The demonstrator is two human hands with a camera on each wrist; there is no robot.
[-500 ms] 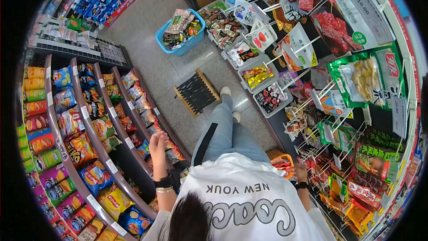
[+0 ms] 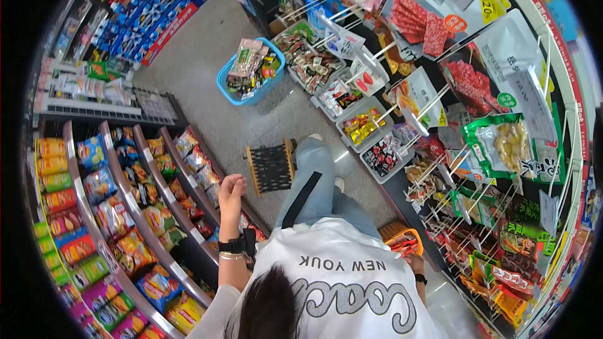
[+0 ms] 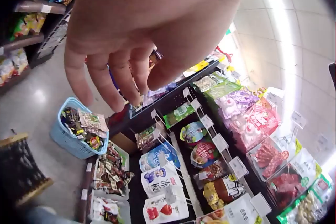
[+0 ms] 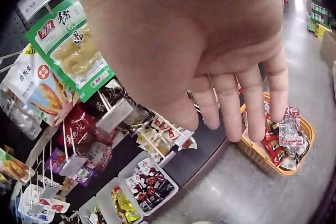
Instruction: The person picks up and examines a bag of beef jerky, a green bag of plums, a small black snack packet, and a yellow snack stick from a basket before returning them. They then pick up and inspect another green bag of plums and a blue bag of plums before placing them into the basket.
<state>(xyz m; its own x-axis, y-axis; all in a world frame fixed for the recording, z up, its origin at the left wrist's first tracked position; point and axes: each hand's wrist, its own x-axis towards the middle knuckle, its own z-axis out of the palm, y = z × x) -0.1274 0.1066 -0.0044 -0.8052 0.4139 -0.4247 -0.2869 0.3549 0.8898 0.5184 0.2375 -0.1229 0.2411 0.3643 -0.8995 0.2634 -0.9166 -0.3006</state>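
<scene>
My left hand point(image 2: 232, 191) is raised beside the chip shelves in the head view, its fingers loosely bent and holding nothing. In the left wrist view the same hand point(image 3: 152, 35) hangs over the aisle, with a blue basket point(image 3: 79, 142) of packaged snacks beyond it. By the hip, my right hand point(image 2: 414, 265) is partly hidden by the white shirt. The right wrist view shows this hand point(image 4: 210, 50) with relaxed, fairly straight fingers and no item in them. Its fingertips overlap an orange basket point(image 4: 300, 167) of small red and silver packets there.
A low wooden-framed stool point(image 2: 271, 168) with black webbing stands on the aisle floor. Chip shelves point(image 2: 147, 185) line the left. On the right are hooks with hanging bags, including a green-edged pouch point(image 2: 502, 144), above grey bins point(image 2: 359, 145) of small packets.
The view has turned, and the legs have shifted closer to the stool. The left hand stays raised and empty; the right hand has drawn in nearer the hip.
</scene>
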